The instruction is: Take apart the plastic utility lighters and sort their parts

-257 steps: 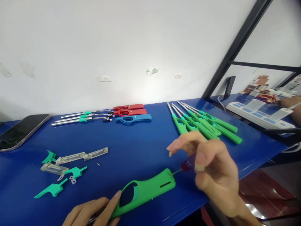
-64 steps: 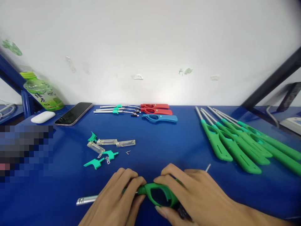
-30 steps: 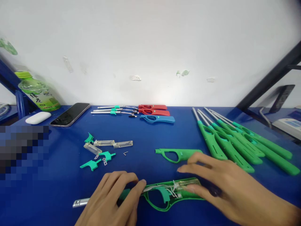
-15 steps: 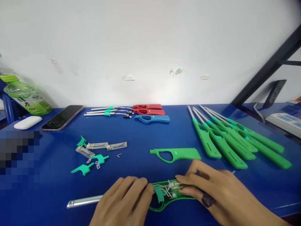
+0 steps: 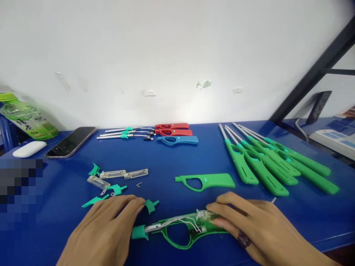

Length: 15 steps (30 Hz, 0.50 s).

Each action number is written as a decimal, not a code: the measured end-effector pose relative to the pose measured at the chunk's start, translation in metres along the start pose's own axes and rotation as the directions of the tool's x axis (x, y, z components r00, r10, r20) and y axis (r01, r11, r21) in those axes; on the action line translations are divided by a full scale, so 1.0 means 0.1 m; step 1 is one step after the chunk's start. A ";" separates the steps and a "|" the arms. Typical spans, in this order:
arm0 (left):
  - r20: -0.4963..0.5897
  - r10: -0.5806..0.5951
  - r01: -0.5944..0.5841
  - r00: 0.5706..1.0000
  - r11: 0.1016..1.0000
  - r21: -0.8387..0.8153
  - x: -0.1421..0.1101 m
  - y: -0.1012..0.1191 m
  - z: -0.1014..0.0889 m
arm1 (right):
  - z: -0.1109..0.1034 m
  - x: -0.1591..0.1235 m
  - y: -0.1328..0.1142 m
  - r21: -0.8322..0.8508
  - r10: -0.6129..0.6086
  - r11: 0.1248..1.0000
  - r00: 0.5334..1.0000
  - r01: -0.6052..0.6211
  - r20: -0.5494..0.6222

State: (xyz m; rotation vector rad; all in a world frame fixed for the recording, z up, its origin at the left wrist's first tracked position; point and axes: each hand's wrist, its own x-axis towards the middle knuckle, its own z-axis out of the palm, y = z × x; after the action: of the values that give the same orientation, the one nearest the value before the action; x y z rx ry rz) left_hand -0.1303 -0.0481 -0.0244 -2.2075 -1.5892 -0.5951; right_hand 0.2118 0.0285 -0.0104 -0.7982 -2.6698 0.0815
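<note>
A green lighter handle half (image 5: 180, 246) lies inside up at the front of the table. In it sit white wires (image 5: 191, 221) and a clear gas tank (image 5: 204, 214). My right hand (image 5: 257, 225) is closed on the tank, fingertips at its right end. My left hand (image 5: 102, 229) is closed, a teal trigger (image 5: 151, 206) at its fingertips, above and apart from the handle half. Below those fingers, a teal collar (image 5: 140, 232) sits on the metal tube, whose far part my left hand hides. The matching green handle half (image 5: 219, 181) lies just behind.
Loose teal parts (image 5: 118, 190), clear tanks (image 5: 112, 174) and small screws (image 5: 139, 184) lie left. Red handle halves (image 5: 177, 132), a blue one (image 5: 180, 140) and metal tubes (image 5: 113, 137) are by the wall. Several green lighters (image 5: 266, 162) lie right. A phone (image 5: 71, 142) and bottle (image 5: 30, 118) stand left.
The teal trigger has come out of the handle half with my left hand, which moved left and now covers the metal tube. My right hand stays at the tank.
</note>
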 end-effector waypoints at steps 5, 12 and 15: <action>-0.013 0.045 -0.046 0.999 0.991 -0.122 0.25 0.35 0.09 | -0.03 0.07 -0.04 0.017 -0.006 1.000 0.991 0.008 -0.133; -0.033 0.107 -0.112 0.994 0.944 -0.312 0.37 0.68 0.09 | -0.09 0.07 -0.05 -0.033 -0.087 0.996 0.975 0.082 -0.204; -0.057 0.117 -0.127 0.991 0.965 -0.228 0.31 0.64 0.12 | -0.10 -0.09 0.06 -0.010 -0.009 1.000 0.982 0.007 -0.186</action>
State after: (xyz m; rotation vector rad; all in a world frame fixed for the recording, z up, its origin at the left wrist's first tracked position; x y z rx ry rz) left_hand -0.0594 -0.0365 -0.0205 -2.4212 -1.4108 -0.8223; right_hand 0.2251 0.0280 -0.0046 -0.7584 -2.4984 -0.0072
